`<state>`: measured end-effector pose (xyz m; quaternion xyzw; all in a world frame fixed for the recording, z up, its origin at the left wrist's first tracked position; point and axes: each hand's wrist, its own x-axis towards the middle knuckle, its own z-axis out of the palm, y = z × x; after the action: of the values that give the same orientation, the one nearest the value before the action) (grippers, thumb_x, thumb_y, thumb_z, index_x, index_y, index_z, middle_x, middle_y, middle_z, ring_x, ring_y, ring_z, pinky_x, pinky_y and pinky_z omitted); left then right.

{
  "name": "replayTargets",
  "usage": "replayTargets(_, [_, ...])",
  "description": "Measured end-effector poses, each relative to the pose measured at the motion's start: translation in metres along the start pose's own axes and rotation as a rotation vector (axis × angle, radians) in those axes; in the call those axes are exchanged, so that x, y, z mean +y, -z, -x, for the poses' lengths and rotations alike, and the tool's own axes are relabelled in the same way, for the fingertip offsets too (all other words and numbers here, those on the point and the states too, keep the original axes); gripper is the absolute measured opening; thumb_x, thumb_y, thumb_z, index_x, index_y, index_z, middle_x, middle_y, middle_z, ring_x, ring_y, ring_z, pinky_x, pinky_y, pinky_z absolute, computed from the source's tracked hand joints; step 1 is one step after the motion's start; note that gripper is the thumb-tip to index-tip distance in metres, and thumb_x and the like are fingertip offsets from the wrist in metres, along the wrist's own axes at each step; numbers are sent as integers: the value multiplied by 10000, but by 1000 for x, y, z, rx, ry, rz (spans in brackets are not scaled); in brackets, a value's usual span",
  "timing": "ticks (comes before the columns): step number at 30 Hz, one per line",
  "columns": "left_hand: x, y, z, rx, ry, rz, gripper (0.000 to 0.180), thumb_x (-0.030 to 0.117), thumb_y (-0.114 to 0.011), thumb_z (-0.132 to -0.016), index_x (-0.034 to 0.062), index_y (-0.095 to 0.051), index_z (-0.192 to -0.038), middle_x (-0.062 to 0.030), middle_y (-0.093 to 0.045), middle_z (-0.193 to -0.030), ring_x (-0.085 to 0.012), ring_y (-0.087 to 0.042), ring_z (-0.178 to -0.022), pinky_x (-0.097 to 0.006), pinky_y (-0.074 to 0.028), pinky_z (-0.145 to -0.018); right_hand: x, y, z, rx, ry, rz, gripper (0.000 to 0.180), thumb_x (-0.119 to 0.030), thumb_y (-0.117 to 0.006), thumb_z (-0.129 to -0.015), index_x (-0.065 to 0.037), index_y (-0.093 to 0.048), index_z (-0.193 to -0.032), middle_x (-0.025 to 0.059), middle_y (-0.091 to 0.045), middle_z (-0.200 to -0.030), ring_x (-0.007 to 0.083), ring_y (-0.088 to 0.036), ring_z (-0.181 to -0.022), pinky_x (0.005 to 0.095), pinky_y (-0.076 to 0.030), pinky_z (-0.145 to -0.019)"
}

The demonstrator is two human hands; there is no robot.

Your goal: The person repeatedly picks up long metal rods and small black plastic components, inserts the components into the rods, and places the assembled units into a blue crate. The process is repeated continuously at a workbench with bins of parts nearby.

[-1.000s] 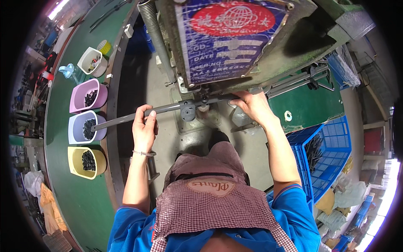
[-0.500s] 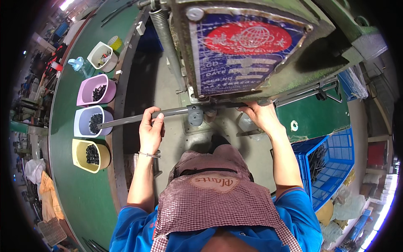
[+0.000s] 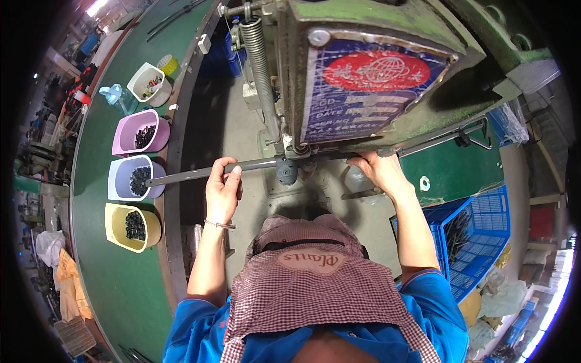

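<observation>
A long grey metal tube (image 3: 187,174) lies crosswise in front of me, with a hole near its left end. My left hand (image 3: 222,196) is closed around it, thumb on the near side. Partway along sits a round dark grey joint (image 3: 287,173), right under the working head of a green press machine (image 3: 466,42). My right hand (image 3: 384,172) grips the darker stretch to the right of the joint. Its thumb points left along the tube, and its fingertips are partly hidden beneath the machine.
On the green bench (image 3: 97,242) at left stand a white tub (image 3: 158,97), a pink tub (image 3: 121,130), a lilac tub (image 3: 118,175) and a yellow tub (image 3: 115,227), holding small parts. At right, a blue crate (image 3: 493,218) holds dark parts beside a green table (image 3: 448,169).
The view has shifted a little, so the machine and tube appear slightly farther right and lower. Both hands keep their hold on the tube.
</observation>
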<state>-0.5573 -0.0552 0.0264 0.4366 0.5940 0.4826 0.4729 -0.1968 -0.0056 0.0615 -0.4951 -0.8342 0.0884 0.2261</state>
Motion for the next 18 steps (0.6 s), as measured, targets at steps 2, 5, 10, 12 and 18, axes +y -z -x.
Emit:
replayTargets(2, [0, 0, -2, 8, 2, 3, 157, 180, -607, -1018, 126, -585, -1164, 70, -478, -627, -33, -412, -492, -213, -313, -432, -1, 0, -1, 8, 0, 8, 275, -205, -749, -846, -80, -755, -1092, 154, -721, -1077, 371, -643, -1059, 430, -495, -946])
replayTargets(5, [1, -1, -3, 12, 18, 9, 154, 145, -601, -1019, 102, -571, -1164, 57, -474, -597, -42, -419, -482, -231, -323, -428, -4, 1, -1, -5, -11, 3, 268, -206, -749, -844, -67, -754, -1073, 159, -724, -1065, 374, -648, -1052, 438, -503, -929])
replayTargets(10, [16, 5, 1, 11, 66, -53, 152, 146, -600, -1020, 99, -570, -1162, 51, -481, -604, -48, -428, -486, -233, -334, -431, -19, 7, -12, -107, -47, -4, 285, -261, -774, -826, -53, -754, -1019, 168, -717, -1061, 382, -657, -1020, 452, -518, -892])
replayTargets(12, [53, 17, 8, -135, 117, -12, 241, 122, -606, -1010, 63, -585, -1242, 31, -510, -614, -55, -464, -510, -221, -358, -456, -29, 3, -13, -66, 42, 154, 290, -270, -780, -822, -55, -752, -1015, 168, -714, -1053, 379, -665, -996, 454, -524, -876])
replayTargets(18, [144, 26, -14, -364, -18, -130, 243, 218, -636, -977, 12, -694, -1091, 11, -543, -652, -43, -458, -501, -196, -298, -406, -23, 13, 12, 52, 59, -57, 303, -190, -803, -753, -58, -727, -1015, 132, -688, -898, 347, -657, -847, 425, -505, -794])
